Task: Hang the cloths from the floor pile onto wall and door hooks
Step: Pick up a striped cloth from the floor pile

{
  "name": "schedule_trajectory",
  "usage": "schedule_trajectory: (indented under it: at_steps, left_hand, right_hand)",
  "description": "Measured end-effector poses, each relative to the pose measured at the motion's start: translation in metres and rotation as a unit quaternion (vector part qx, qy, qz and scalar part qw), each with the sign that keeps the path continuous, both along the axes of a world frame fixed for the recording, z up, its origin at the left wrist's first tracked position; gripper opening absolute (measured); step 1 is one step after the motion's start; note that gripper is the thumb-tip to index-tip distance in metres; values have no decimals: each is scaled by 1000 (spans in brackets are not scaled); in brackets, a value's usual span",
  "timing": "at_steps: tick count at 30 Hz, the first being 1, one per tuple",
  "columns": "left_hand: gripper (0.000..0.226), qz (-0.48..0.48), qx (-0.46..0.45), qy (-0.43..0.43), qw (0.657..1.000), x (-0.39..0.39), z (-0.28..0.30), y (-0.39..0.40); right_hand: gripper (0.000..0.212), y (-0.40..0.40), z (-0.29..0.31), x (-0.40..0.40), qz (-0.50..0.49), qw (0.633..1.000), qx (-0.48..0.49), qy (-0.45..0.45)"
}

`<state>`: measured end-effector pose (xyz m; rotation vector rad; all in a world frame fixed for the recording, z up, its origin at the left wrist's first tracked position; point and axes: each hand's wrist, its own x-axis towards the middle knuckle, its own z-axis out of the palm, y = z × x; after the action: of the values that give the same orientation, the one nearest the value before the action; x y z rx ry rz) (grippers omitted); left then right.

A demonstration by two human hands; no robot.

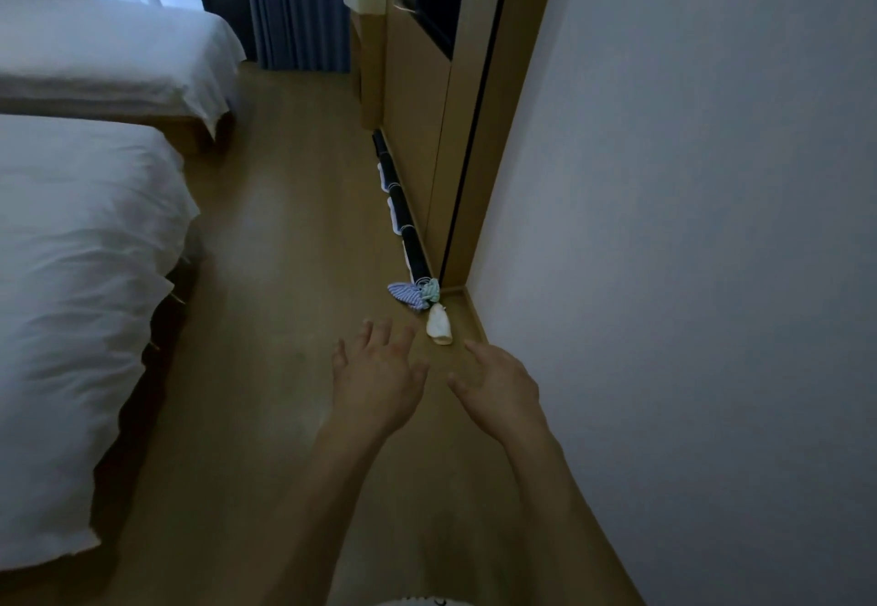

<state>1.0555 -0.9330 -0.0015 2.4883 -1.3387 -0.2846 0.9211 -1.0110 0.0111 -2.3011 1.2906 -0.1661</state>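
Note:
A small pile of cloths lies on the wooden floor at the foot of the wooden panel: a blue-and-white striped cloth (404,294), a pale green one (431,291) and a cream one (439,326). My left hand (379,380) is stretched forward with fingers spread, empty, just short of the pile. Beside it, my right hand (498,385) reaches out with relaxed fingers, also empty, close to the cream cloth. No hooks show in this view.
Two white beds (80,283) fill the left side. A white wall (688,226) runs along the right. A wooden panel with a dark gap (474,131) stands ahead, and dark items (398,207) line its base. Blue curtains (294,3) hang at the back.

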Motion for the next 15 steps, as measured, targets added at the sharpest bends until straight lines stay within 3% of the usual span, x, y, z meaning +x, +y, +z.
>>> schedule_trajectory:
  at_steps: [7, 15]
  left_hand:
    - [55, 13, 21, 2, 1000, 75, -17, -75]
    - [56, 60, 36, 2, 998, 188, -28, -217]
  right_hand:
    - [59, -81, -23, 80, 14, 1000, 21, -10]
    - [51, -238, -44, 204, 80, 995, 51, -29]
